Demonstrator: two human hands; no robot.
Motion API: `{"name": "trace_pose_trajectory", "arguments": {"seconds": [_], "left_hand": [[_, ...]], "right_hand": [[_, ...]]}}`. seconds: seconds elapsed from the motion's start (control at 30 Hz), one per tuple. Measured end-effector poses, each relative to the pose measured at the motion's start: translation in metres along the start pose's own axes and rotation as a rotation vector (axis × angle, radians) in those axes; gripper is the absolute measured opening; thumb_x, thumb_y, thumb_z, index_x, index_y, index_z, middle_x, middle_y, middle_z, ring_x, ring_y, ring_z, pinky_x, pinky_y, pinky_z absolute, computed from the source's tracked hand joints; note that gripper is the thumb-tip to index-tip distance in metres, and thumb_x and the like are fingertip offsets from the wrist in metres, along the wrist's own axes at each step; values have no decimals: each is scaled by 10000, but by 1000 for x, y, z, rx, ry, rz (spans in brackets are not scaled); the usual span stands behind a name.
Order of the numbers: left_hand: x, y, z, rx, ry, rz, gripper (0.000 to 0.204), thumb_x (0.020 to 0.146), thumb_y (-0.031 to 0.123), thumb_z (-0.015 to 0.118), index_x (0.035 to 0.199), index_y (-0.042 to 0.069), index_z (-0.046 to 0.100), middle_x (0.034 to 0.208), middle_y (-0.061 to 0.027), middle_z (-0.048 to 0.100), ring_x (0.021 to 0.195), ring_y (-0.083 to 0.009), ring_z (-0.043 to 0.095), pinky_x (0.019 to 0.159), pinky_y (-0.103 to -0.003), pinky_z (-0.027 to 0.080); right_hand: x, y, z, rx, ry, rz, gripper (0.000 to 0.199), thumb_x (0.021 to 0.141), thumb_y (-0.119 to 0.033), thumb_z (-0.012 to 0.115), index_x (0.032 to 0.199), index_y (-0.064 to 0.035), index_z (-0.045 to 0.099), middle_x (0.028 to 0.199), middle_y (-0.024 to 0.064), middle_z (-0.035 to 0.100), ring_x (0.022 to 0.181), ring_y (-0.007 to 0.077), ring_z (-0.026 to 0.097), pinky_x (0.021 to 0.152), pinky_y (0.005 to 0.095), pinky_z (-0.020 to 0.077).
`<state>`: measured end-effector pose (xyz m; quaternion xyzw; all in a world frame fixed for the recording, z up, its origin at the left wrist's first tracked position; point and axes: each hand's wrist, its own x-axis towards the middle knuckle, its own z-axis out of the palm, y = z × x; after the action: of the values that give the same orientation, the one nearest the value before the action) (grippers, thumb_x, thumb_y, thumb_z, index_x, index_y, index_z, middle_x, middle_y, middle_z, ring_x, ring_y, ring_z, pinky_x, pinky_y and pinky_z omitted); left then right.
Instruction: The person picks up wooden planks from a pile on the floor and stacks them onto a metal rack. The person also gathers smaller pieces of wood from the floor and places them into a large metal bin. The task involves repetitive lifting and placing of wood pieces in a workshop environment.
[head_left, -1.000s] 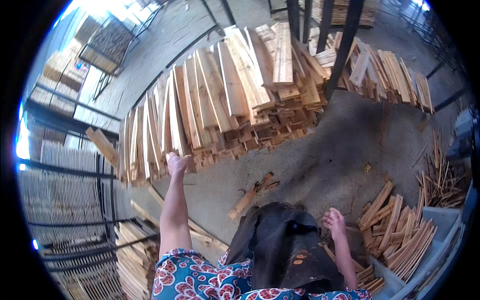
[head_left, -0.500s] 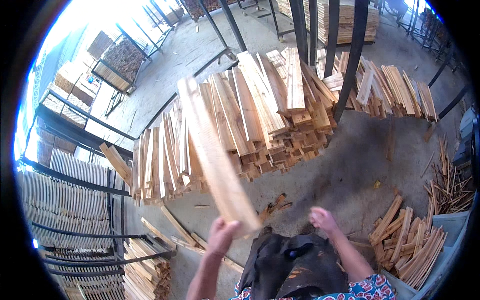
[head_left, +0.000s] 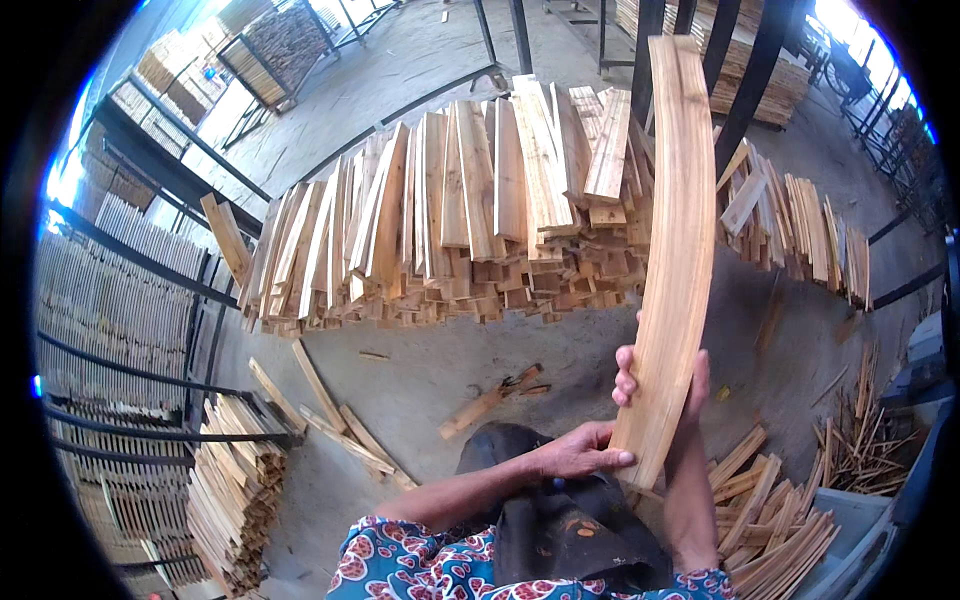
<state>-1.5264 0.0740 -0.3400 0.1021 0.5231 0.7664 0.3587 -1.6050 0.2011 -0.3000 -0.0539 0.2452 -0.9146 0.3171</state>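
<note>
A long, flat wooden board (head_left: 676, 230) stands raised in front of me, tilted slightly right, its broad grained face toward me. My left hand (head_left: 585, 452) grips its lower end, thumb on the face. Higher up, my right hand (head_left: 697, 385) wraps round the board from behind, with fingertips showing at its left edge. Beyond the hands lies a big pile of similar boards (head_left: 475, 190), partly covered by the held board. A dark apron (head_left: 575, 540) hangs over my lap.
Offcuts and thin strips (head_left: 760, 510) fill a grey-blue bin (head_left: 855, 540) at lower right. Another board stack (head_left: 235, 470) stands at lower left by black metal rails (head_left: 130, 355). Loose slats (head_left: 335, 420) lie on the concrete floor. Black posts (head_left: 740, 100) rise behind the pile.
The board has swung from left to right and now stands more upright. My right hand, empty before, has closed round it. The view has turned slightly.
</note>
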Motion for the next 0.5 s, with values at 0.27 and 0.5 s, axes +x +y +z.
{"name": "trace_pose_trajectory", "arguments": {"seconds": [0.27, 0.5], "left_hand": [[-58, -28, -158, -231, 1307, 121, 155, 807, 216, 495, 880, 79, 501, 707, -28, 510, 560, -130, 477, 485, -235, 400], [-130, -6, -327, -218, 1904, 196, 194, 779, 253, 539, 847, 87, 467, 752, -43, 481, 610, -152, 463, 520, -310, 407]], "right_hand": [[5, -9, -38, -541, 294, 16, 383, 768, -360, 488, 882, 6, 484, 735, 70, 510, 601, 111, 505, 519, 245, 446], [88, 3, -33, -773, 471, 108, 380, 757, -255, 491, 1077, -52, 460, 721, 33, 496, 549, 83, 484, 465, 224, 425]]}}
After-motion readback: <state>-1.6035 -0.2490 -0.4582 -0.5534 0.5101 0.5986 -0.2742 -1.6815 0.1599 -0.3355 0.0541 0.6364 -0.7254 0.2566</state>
